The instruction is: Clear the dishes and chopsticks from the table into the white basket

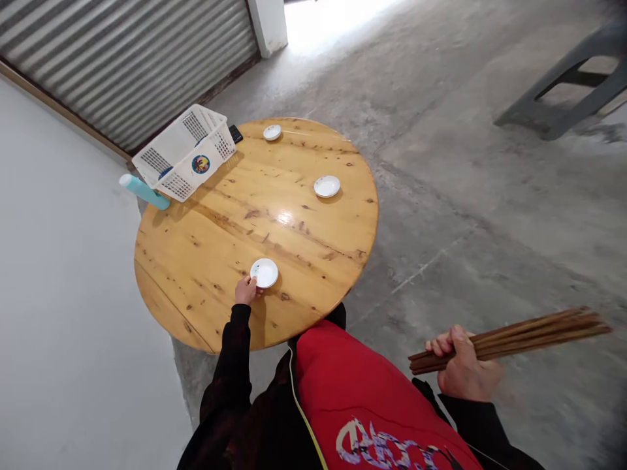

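Note:
My left hand [246, 290] grips the near rim of a small white dish [265, 273] at the front of the round wooden table [220, 241]. Thumb and fingers are closed on its edge; whether the dish touches the tabletop I cannot tell. Off to the right, beyond the table's edge, my right hand [465, 365] is wrapped round a bundle of brown chopsticks [539, 334], held nearly level above the floor. Two more white dishes sit on the table, one [326, 187] near the right edge and another [272, 132] at the far side.
A white plastic basket [183, 153] stands at the table's far left, with a light-blue bottle [145, 191] beside it and a dark flat object [236, 134] behind. A grey stool [563, 85] is on the concrete floor at right. A white wall [73, 274] borders the left side.

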`<state>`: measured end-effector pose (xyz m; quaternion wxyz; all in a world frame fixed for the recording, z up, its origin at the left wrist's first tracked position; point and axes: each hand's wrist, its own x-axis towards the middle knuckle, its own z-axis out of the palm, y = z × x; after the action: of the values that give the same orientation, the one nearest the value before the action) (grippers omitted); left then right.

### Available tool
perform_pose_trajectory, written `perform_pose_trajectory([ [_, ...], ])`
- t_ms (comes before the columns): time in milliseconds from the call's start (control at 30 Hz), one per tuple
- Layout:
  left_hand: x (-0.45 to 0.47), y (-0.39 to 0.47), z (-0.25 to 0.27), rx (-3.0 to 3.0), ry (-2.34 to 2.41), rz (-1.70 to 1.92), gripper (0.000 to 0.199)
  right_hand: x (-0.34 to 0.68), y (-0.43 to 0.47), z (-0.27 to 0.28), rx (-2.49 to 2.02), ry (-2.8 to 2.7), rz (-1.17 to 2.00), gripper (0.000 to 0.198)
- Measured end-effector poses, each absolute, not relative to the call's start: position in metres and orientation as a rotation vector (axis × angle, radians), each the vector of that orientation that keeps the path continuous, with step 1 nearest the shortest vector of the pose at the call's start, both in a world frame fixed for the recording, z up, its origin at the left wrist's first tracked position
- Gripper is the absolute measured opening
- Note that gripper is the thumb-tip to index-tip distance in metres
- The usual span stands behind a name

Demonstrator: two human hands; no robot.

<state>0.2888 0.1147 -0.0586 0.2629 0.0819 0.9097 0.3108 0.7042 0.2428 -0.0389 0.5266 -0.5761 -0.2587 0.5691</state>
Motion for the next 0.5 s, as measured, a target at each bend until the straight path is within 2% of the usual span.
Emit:
perform_pose_trajectory([
  [333, 0.301, 0.132, -0.061, 0.079, 2.373, 1.128, 0.015, 0.715, 0.283, -0.045, -1.402, -0.578, 1.366, 0.058],
  [500, 0.312, 0.206, -0.054, 0.144, 2.277, 1.253, 0.016, 0.708, 0.326, -0.052, -1.411, -0.644, 1.421, 0.062],
])
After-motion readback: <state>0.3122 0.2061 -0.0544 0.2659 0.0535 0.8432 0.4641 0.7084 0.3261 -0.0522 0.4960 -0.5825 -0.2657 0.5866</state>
